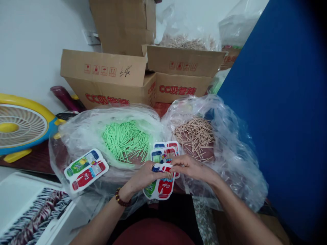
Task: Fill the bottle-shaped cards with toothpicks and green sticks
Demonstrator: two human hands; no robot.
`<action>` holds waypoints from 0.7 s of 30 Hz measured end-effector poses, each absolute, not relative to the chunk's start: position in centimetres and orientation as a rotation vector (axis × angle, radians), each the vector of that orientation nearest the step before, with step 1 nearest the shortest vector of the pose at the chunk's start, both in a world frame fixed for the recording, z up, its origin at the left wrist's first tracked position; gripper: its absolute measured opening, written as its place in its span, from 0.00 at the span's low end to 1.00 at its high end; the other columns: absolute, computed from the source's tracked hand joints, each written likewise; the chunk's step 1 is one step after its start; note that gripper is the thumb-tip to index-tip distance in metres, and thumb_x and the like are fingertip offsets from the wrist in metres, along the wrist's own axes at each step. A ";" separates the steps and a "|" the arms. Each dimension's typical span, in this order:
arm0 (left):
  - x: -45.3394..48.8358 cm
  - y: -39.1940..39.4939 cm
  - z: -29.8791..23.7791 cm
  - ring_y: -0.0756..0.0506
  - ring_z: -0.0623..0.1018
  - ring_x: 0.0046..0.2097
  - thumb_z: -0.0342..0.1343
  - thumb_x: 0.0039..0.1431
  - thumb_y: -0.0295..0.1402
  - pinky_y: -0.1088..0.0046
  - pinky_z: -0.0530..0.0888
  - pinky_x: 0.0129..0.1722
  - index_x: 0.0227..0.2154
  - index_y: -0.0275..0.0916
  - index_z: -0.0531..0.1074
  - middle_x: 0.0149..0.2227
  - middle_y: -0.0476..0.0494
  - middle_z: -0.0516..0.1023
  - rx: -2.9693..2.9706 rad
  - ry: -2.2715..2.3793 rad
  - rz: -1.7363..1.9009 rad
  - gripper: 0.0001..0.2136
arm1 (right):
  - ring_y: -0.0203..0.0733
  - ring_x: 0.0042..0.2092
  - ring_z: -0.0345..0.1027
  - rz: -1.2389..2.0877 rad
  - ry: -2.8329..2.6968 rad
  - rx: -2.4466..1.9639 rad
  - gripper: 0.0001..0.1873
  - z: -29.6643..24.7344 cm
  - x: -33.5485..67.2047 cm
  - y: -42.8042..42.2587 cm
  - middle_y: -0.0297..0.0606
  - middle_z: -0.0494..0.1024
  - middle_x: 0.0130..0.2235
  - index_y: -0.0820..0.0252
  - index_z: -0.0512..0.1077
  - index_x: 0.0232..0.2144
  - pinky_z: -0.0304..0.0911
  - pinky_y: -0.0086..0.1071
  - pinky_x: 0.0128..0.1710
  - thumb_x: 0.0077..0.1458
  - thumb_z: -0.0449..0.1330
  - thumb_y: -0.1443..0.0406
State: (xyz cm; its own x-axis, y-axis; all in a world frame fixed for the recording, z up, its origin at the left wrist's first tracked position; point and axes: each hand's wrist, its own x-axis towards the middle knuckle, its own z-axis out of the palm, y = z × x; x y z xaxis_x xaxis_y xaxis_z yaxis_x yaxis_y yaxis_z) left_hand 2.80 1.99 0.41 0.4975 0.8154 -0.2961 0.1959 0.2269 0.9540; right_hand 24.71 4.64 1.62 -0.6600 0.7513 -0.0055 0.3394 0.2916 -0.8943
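Observation:
A bottle-shaped candy packet with red cola and green soda prints is in front of my body. My left hand grips its upper left side, thumb across the front. My right hand is closed at its top right edge, fingertips pinched; tan sticks show in the packet's window there. More matching packets lie just behind, partly covered by my fingers. Beyond my left hand is a heap of thin green candy sticks in an open clear bag. Thin tan sticks fill another bag beyond my right hand.
One more packet lies on the left bag's plastic. Two open cardboard boxes stand behind the bags. A yellow and blue fan is at left, above a white container. A blue panel borders the right.

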 end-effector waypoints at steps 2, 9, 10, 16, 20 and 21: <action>2.8 2.1 0.1 0.48 0.72 0.30 0.62 0.50 0.42 0.74 0.68 0.30 0.33 0.34 0.76 0.28 0.48 0.77 1.298 0.996 0.547 0.14 | 0.33 0.29 0.62 1.316 -2.153 -1.005 0.12 1.0 24.8 4.8 0.30 0.72 0.27 0.59 0.75 0.29 0.58 0.26 0.30 0.57 0.58 0.58; 2.4 3.6 -2.3 0.40 0.73 0.47 0.59 0.54 0.38 0.61 0.70 0.48 0.56 0.39 0.62 0.48 0.38 0.73 1.696 1.426 0.968 0.27 | 0.35 0.30 0.65 0.827 -2.199 -1.433 0.11 -0.3 24.8 7.8 0.31 0.73 0.27 0.59 0.73 0.30 0.55 0.27 0.30 0.59 0.55 0.60; 2.3 3.4 -2.6 0.39 0.71 0.50 0.58 0.55 0.37 0.58 0.68 0.51 0.58 0.39 0.59 0.51 0.36 0.70 1.818 1.511 1.027 0.28 | 0.37 0.32 0.67 0.685 -2.253 -1.510 0.10 -0.1 24.7 8.2 0.32 0.75 0.30 0.58 0.73 0.32 0.55 0.28 0.32 0.59 0.54 0.61; 3.0 -1.0 -4.8 0.36 0.65 0.56 0.52 0.59 0.27 0.52 0.64 0.53 0.55 0.41 0.64 0.55 0.36 0.66 2.417 1.489 0.782 0.20 | 0.44 0.42 0.71 0.163 -2.347 -1.815 0.13 0.1 23.8 7.5 0.42 0.73 0.48 0.55 0.69 0.47 0.60 0.32 0.37 0.61 0.51 0.63; 4.1 -2.2 -6.1 0.35 0.62 0.58 0.53 0.57 0.25 0.52 0.64 0.53 0.56 0.44 0.63 0.59 0.39 0.65 2.460 1.513 0.571 0.23 | 0.44 0.43 0.72 0.241 -2.324 -1.763 0.15 -1.2 22.9 4.6 0.42 0.74 0.47 0.55 0.66 0.50 0.64 0.33 0.38 0.62 0.48 0.63; 4.2 -2.0 -6.2 0.35 0.62 0.58 0.53 0.57 0.25 0.51 0.64 0.54 0.56 0.44 0.63 0.59 0.40 0.64 2.458 1.528 0.550 0.23 | 0.45 0.44 0.72 0.294 -2.363 -1.717 0.16 -1.9 22.7 3.9 0.42 0.74 0.48 0.55 0.66 0.51 0.65 0.33 0.38 0.61 0.49 0.64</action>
State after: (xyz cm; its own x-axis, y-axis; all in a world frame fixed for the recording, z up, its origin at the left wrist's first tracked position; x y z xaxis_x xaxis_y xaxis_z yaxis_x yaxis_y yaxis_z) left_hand 4.23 -1.99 -6.22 0.3980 0.8935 0.2078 0.8212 -0.4480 0.3534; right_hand 22.68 3.95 -1.86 -0.3020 0.9521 0.0482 0.9112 0.3031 -0.2789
